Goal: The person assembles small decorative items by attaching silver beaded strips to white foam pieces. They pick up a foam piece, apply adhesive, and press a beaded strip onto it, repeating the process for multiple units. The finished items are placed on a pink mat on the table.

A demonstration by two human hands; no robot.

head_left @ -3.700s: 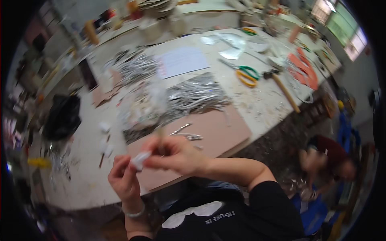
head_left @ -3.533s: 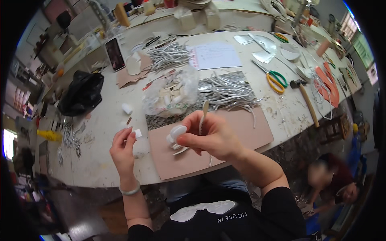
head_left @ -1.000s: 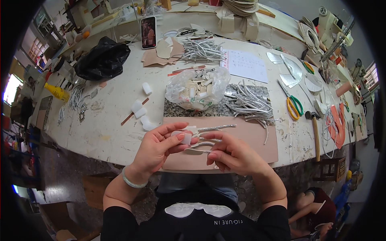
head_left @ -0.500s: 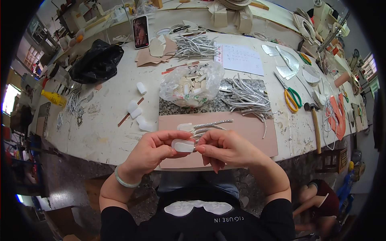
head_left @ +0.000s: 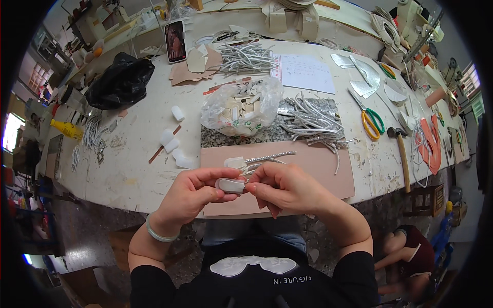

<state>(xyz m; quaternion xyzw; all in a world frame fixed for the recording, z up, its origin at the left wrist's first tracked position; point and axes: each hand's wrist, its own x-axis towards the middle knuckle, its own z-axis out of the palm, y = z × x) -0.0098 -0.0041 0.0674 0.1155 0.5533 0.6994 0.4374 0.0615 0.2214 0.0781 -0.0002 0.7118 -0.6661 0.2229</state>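
Note:
Over the near edge of a pinkish board (head_left: pixel 318 169), my left hand (head_left: pixel 191 194) grips a small white rounded piece (head_left: pixel 231 185) between thumb and fingers. My right hand (head_left: pixel 287 189) is closed in a pinch at the right end of that same piece. Whatever else its fingertips hold is too small to make out. Just beyond my fingers, another pale piece (head_left: pixel 234 162) lies on the board beside silver cords (head_left: pixel 272 156). My hands partly hide the cords' near ends.
A clear plastic bag (head_left: pixel 208 110) of beige pieces stands ahead, with silver cords (head_left: pixel 313 123) to its right. Several white pieces (head_left: pixel 183 160) lie left. Scissors (head_left: pixel 371 123) and a hammer (head_left: pixel 400 149) lie right. A phone (head_left: pixel 175 42) stands at the back. Another person (head_left: pixel 411 256) is low at right.
The white piece has tilted in my fingers, showing a raised edge along it. My right fingertips have shifted slightly left with it. The whole view has moved a little.

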